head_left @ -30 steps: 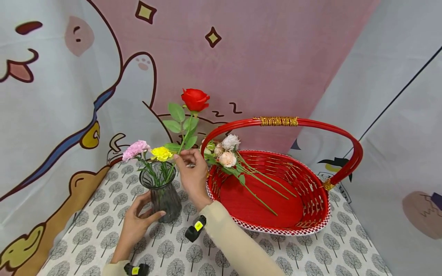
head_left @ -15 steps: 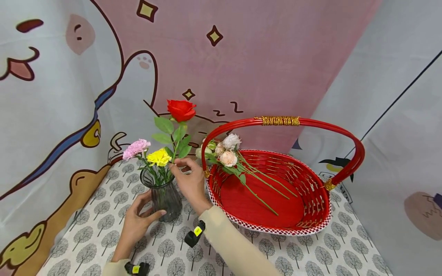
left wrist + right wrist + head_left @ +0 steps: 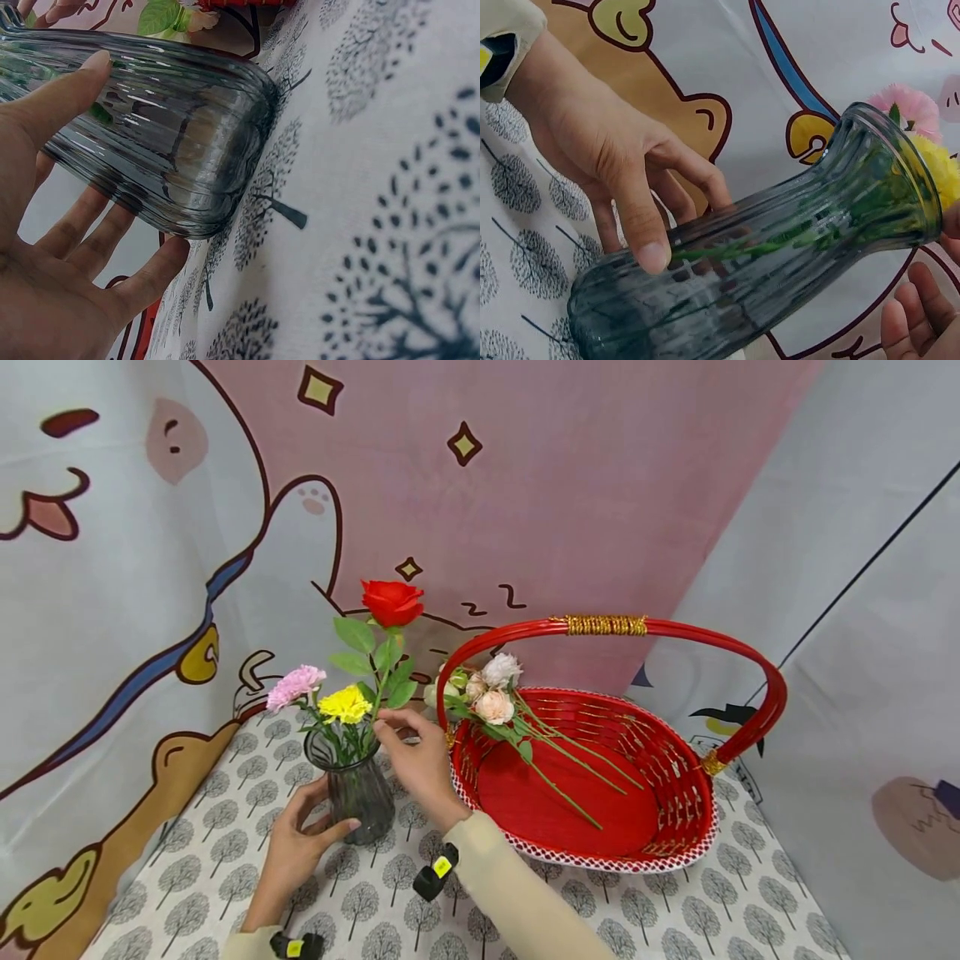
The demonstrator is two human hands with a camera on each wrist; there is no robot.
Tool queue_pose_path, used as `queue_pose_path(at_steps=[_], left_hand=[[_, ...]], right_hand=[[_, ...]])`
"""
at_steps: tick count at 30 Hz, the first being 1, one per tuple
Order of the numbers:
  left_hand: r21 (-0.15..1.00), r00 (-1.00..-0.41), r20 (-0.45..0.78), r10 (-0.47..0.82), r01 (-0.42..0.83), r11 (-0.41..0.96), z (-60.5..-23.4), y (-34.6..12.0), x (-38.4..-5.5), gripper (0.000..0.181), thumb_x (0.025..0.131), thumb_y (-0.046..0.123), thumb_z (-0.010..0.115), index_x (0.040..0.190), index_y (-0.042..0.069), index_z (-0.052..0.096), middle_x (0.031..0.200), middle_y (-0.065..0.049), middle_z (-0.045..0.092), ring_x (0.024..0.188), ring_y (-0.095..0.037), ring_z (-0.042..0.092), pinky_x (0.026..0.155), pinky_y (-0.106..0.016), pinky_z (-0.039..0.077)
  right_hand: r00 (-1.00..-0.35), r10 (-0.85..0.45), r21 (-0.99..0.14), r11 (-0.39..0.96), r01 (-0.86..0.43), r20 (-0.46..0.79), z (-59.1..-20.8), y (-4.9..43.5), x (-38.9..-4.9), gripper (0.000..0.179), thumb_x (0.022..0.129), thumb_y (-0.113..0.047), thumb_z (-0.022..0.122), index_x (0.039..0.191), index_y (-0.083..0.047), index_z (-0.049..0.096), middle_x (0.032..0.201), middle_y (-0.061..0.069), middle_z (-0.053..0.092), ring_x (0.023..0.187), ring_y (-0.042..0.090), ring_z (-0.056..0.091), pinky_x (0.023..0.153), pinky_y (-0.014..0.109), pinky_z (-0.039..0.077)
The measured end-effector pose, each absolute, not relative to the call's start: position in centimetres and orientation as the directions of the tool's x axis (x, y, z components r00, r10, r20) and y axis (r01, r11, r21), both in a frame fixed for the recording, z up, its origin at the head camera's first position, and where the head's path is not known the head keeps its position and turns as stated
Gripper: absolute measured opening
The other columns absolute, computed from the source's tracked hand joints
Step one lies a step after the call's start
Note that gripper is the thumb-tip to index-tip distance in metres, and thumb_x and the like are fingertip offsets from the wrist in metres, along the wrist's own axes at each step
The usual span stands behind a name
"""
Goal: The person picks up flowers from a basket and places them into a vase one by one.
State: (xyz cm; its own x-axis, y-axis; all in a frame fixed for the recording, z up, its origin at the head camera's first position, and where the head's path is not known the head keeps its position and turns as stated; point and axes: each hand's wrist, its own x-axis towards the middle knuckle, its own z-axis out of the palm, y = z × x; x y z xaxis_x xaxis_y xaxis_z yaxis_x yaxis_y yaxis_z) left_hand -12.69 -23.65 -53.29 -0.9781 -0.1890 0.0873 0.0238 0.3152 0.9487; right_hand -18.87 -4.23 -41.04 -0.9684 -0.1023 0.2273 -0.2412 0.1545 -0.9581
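Observation:
A smoky grey glass vase [image 3: 363, 802] stands upright on the cloth. My left hand [image 3: 300, 843] grips its lower part, thumb at the front and fingers round the far side. The thumb [image 3: 79, 86] presses the ribbed glass in the left wrist view. A pink carnation [image 3: 297, 686] and a yellow carnation [image 3: 346, 703] stand in the vase. The leafy stem of a red rose [image 3: 393, 602] goes down into the vase mouth beside them. My right hand [image 3: 420, 760] pinches this stem just above the rim. Green stems [image 3: 780, 247] show through the glass in the right wrist view.
A red woven basket [image 3: 600, 857] with a tall arched handle [image 3: 720, 647] stands to the right. Pale peach and white flowers [image 3: 495, 706] lie over its left rim, their stems inside. A tree-print cloth [image 3: 337, 918] covers the table, and a cartoon curtain [image 3: 570, 485] hangs behind.
The red rose has come down and left, its stem deeper in the vase. My right hand moved left with it, then slightly lower. The left hand and vase have stayed put.

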Motion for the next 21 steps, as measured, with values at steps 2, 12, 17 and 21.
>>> queue_pose_path(at_steps=[2,12,17,21], left_hand=[[0.951,-0.979,0.09,-0.185,0.029,0.309,-53.3,-23.6,-12.7,0.081,0.08,0.029,0.09,0.15,0.024,0.05,0.156,0.001,0.047,0.127,0.0,0.049,0.11,-0.047,0.056],[0.948,-0.977,0.086,-0.193,0.021,0.317,-53.3,-23.5,-12.7,0.08,0.079,0.028,0.091,0.149,0.024,0.051,0.155,0.0,0.048,0.127,-0.001,0.049,0.109,-0.048,0.056],[0.95,-0.977,0.09,-0.191,0.026,0.312,-53.3,-23.5,-12.6,0.08,0.079,0.029,0.09,0.149,0.023,0.05,0.155,0.0,0.048,0.125,0.002,0.049,0.109,-0.047,0.057],[0.95,-0.979,0.086,-0.187,0.024,0.31,-53.3,-23.5,-12.6,0.08,0.08,0.029,0.09,0.149,0.024,0.05,0.155,0.0,0.049,0.125,0.005,0.048,0.109,-0.047,0.056]], right_hand=[[-0.966,-0.115,-0.957,0.148,-0.249,0.233,-41.0,-3.8,-18.9,0.016,0.099,-0.033,0.07,0.113,-0.038,0.076,0.107,-0.011,0.073,0.093,0.01,0.064,0.068,0.025,0.056],[-0.94,-0.215,-0.92,0.232,-0.314,0.267,-41.0,-1.1,-19.1,0.024,0.099,-0.034,0.07,0.12,-0.024,0.073,0.117,-0.002,0.072,0.099,0.014,0.066,0.086,0.026,0.06],[-0.922,-0.29,-0.897,0.283,-0.34,0.258,-40.8,0.6,-19.2,0.032,0.098,-0.037,0.071,0.129,-0.028,0.067,0.125,-0.001,0.07,0.107,0.014,0.066,0.091,0.028,0.059],[-0.903,-0.344,-0.873,0.319,-0.369,0.256,-40.9,1.8,-19.4,0.04,0.097,-0.037,0.072,0.135,-0.027,0.063,0.129,-0.002,0.068,0.11,0.017,0.066,0.092,0.035,0.059]])
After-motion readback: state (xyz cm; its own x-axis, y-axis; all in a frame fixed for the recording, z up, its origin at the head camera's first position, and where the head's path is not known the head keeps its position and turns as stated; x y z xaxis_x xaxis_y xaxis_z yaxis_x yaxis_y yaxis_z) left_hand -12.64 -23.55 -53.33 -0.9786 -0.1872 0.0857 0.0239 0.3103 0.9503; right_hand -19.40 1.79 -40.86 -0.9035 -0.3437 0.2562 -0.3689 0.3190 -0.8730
